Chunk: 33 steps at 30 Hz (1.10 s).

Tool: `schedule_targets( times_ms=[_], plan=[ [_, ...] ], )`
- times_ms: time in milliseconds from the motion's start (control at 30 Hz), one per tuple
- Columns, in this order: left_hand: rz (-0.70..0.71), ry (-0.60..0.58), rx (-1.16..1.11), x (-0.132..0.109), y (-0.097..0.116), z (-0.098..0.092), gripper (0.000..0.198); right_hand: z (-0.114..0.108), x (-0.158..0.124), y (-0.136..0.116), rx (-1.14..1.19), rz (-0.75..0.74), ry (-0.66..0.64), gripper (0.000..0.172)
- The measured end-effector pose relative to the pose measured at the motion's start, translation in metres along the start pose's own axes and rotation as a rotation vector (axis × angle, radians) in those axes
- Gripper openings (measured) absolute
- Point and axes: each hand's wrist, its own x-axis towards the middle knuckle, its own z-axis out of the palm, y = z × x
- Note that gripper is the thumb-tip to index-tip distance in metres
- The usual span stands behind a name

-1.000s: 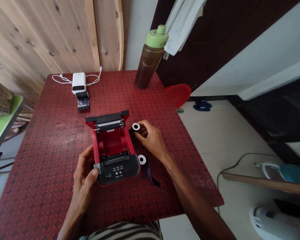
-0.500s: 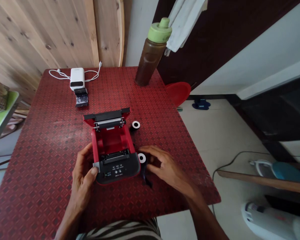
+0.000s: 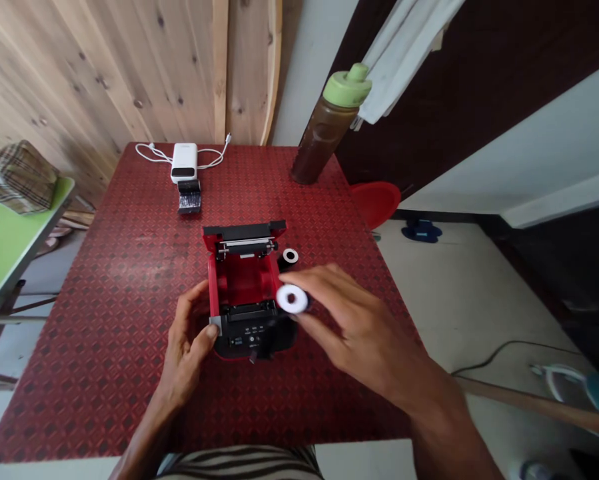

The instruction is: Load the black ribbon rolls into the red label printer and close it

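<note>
A small red and black printer (image 3: 244, 293) sits on the red patterned table (image 3: 129, 280) with its lid swung open and its red paper bay bare. My left hand (image 3: 189, 340) grips its front left corner, thumb on the grey tab. My right hand (image 3: 359, 327) is lifted above the table beside the printer, fingers closed around a roll with a white end face (image 3: 292, 299). A second roll (image 3: 290, 256) lies on the table by the printer's lid hinge.
A white power bank (image 3: 184, 162) with a white cable and a small dark device (image 3: 189, 197) lie at the table's far side. A brown bottle with a green cap (image 3: 329, 127) stands at the far right corner. Right of the table is open floor.
My right hand left the far roll, took hold of the near roll beside the printer and raised it off the table. My left hand has stayed on the printer. The camera shifted.
</note>
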Motion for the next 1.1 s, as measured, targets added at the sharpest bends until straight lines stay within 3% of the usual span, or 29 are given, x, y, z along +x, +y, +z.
schedule_targets(
  times_ms=[133,267,633,933,1000,1100],
  plan=[
    [-0.006,-0.018,-0.010,0.001,0.002,0.000,0.062,0.031,0.046,-0.016,-0.334,-0.118,-0.169,0.022],
    [-0.007,-0.039,-0.036,0.001,0.003,0.000,0.062,0.051,0.057,-0.022,-0.467,-0.108,-0.240,0.023],
    [-0.007,-0.040,-0.075,0.003,0.003,0.002,0.061,0.060,0.085,-0.023,-0.250,0.127,-0.540,0.032],
    [-0.016,-0.028,-0.043,0.002,0.004,0.002,0.062,0.055,0.076,-0.014,-0.137,0.121,-0.479,0.040],
    [-0.016,-0.030,-0.039,0.002,0.003,0.001,0.062,0.048,0.068,-0.012,-0.035,0.071,-0.414,0.043],
    [-0.015,-0.032,-0.038,0.001,0.002,0.001,0.061,0.037,0.055,-0.008,0.082,-0.035,-0.376,0.031]
  ],
)
